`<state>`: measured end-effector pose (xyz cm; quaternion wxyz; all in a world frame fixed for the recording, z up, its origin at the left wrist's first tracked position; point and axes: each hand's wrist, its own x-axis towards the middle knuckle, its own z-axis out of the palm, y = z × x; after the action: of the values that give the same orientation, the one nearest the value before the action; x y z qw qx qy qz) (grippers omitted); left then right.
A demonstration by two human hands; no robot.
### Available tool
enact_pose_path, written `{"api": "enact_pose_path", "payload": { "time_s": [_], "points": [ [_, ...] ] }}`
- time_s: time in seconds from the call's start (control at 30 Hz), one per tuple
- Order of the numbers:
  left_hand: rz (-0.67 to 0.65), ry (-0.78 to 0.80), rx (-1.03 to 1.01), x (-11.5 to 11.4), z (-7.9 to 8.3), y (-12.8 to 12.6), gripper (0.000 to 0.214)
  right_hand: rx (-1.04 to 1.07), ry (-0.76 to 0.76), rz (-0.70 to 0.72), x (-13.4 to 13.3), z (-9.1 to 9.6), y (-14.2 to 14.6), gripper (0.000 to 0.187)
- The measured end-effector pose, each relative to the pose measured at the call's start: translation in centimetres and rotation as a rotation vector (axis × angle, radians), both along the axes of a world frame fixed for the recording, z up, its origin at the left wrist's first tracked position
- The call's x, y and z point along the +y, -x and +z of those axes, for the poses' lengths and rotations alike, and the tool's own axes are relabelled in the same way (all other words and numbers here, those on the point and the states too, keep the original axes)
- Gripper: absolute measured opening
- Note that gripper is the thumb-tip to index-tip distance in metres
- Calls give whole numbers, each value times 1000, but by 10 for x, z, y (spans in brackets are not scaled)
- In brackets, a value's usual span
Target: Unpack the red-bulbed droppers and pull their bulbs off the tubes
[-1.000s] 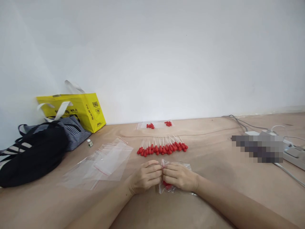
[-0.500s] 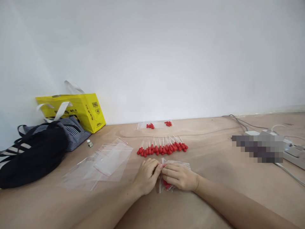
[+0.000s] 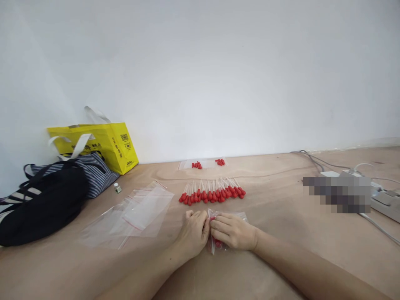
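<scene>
A clear zip bag with red rubber-bulb pieces in it lies on the table between my two hands. My left hand is closed, thumb and curled fingers pinching the bag's left edge at its opening. From the other side my right hand grips the same bag with bent fingers, covering much of it. Red pieces show below my right fingers. Just beyond my hands is a row of droppers with red bulbs toward me and clear tubes pointing away.
Flat empty zip bags overlap at left, near a small bottle. By the wall lies another clear bag with red bulbs. A yellow bag and a black bag stand far left; a power strip and cables lie right.
My left hand has turned a little, its thumb now drawn in against the fingers. The bag's opening has shifted slightly left and tilted. My right hand keeps its grip.
</scene>
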<state>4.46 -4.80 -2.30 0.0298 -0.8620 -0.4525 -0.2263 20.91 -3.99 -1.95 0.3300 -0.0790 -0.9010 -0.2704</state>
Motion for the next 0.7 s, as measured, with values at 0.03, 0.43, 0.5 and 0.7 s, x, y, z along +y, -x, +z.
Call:
{"api": "enact_pose_path", "payload": {
  "time_s": [0.03,0.43,0.5,0.7],
  "points": [
    [1,12,-2,0,0,0,27,-6,0,-4,1,0,0,25],
    [75,184,-100,-2,2,0,34,-33,-49,26,2,5,0,25],
    [76,194,-112,-2,1,-2,33,-30,-55,39,1,5,2,26],
    [64,176,-115,0,2,0,31,-21,-69,45,1,4,1,25]
  ]
}}
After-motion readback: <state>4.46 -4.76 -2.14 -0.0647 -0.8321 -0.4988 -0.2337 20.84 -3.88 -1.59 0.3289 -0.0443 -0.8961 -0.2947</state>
